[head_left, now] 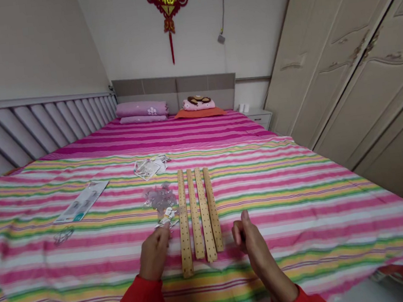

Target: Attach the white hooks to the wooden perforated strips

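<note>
Several long wooden strips with rows of small holes (204, 214) lie side by side on the striped bedspread, between my hands. To their left, my left hand (155, 253) has its fingers drawn together at the near edge of a small pile of white pieces (168, 216); whatever is in the fingertips is too small to make out. A crumpled clear plastic bag (160, 197) lies just beyond that pile. Right of the strips, my right hand (249, 238) hovers with curled fingers and a raised thumb, nothing visible in it and apart from the wood.
Farther back lies a heap of white papers and plastic packets (151, 167). A flat white package (82, 202) and a small clear bag (64, 234) rest on the left. A slatted rail (37, 127) runs along the left side; wardrobes (356, 63) stand at right.
</note>
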A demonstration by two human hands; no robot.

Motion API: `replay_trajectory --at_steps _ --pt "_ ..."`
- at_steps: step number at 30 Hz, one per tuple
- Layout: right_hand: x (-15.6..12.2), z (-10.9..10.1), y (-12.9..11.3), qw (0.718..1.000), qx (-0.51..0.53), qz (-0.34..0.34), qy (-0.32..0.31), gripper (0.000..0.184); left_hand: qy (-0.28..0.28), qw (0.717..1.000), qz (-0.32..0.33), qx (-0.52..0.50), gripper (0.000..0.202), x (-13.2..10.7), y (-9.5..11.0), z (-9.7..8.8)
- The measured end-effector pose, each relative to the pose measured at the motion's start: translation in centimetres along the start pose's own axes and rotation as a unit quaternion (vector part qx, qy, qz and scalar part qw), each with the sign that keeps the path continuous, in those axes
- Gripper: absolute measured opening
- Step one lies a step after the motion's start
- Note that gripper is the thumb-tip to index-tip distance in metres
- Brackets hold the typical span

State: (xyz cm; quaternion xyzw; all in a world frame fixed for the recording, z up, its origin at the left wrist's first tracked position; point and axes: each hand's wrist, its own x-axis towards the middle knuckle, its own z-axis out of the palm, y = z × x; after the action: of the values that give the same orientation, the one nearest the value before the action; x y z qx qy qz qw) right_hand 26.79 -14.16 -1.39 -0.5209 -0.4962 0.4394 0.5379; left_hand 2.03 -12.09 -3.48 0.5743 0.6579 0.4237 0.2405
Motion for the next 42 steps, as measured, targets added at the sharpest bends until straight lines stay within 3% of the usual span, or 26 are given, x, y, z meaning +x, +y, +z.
replay_trajectory --at_steps 4,7,11,15,20,25,30,35,42 --pt "-0.3 0.7 1.0 0.999 0.001 0.044 -0.032 0.071 0.038 0.992 0.034 0.117 0.027 0.5 -2.9 1.6" --pt "-0.6 1.2 2.0 0.997 0.001 0.064 -0.037 0.070 0.067 0.981 0.018 0.183 0.026 0.7 -4.3 2.3" --pt "-0.8 1.8 2.8 0.996 0.001 0.069 -0.050 0.070 0.073 0.973 0.003 0.218 0.027 0.9 -4.5 2.9" --pt "-1.0 2.2 2.7 0.997 0.007 0.060 -0.056 0.068 0.074 0.981 -0.018 0.176 0.021 1.3 -4.6 3.3" --pt "-1.2 2.6 2.6 0.994 0.028 0.067 -0.080 0.065 0.081 0.996 -0.030 0.010 0.031 1.5 -4.6 3.1" --pt "-1.2 2.8 2.9 0.996 0.037 0.044 -0.075 0.054 0.107 0.993 0.012 -0.050 0.040 1.1 -2.3 1.4" --pt "-1.0 3.2 2.3 0.998 0.040 0.020 -0.042 0.037 0.024 0.995 0.039 -0.085 0.034 0.1 1.4 0.8" --pt "-0.8 3.2 2.1 0.997 0.069 0.005 -0.023 0.027 -0.056 0.987 0.015 -0.148 0.029 -1.5 3.6 3.2" --pt "-0.6 1.4 2.7 0.996 0.064 -0.059 -0.005 0.021 -0.147 0.979 0.057 -0.126 0.024 -3.3 4.9 5.3"
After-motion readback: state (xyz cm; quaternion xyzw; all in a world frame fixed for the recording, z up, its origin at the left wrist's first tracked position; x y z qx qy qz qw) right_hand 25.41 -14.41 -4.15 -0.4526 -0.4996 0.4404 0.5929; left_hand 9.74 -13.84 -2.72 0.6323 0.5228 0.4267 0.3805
